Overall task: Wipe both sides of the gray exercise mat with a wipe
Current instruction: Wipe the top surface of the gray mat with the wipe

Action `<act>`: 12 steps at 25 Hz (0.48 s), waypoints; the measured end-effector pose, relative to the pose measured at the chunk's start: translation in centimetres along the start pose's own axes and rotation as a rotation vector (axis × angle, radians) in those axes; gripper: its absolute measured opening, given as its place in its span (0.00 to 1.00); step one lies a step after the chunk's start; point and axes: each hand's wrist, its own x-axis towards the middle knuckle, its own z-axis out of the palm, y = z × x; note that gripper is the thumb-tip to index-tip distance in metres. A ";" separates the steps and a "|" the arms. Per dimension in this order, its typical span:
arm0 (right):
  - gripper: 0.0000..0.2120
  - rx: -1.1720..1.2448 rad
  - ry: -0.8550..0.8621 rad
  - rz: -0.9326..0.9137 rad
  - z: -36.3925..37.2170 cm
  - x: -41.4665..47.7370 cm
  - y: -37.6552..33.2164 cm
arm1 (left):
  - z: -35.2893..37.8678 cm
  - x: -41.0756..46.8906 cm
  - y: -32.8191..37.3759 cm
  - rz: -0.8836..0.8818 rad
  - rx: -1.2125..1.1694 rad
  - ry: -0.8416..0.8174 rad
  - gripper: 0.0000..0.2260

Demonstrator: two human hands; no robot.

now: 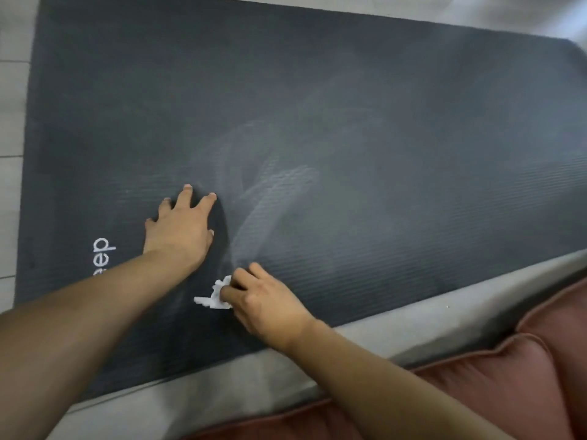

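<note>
Reddish cushion (524, 392) nearest, btm right. Just past it, right hand (266, 300) has fingers curled round a crumpled white wipe (216, 296), pressing it onto the gray mat (413, 138) near its close edge. Left hand (181, 230) lies flat just beyond, fingers spread, holding nothing. Pale streaks further out; mat lies flat on light floor (12, 122).

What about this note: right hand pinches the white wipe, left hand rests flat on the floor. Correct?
No. In the head view the left hand rests flat on the gray mat, not the floor; the right hand does pinch the white wipe.
</note>
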 end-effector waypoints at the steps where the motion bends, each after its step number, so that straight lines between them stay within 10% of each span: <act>1: 0.09 -0.068 0.004 -0.009 -0.6 -1.4 1.8 | 0.9 -1.3 0.8 0.050 0.033 0.015 0.31; 6: 0.08 -0.174 0.338 0.825 -5.8 -7.1 12.0 | 3.5 -3.9 3.7 0.077 0.073 -0.085 0.33; 12: 0.08 -0.044 0.184 0.182 -0.6 -5.6 2.4 | 1.7 -2.7 5.4 -0.029 0.133 -0.170 0.33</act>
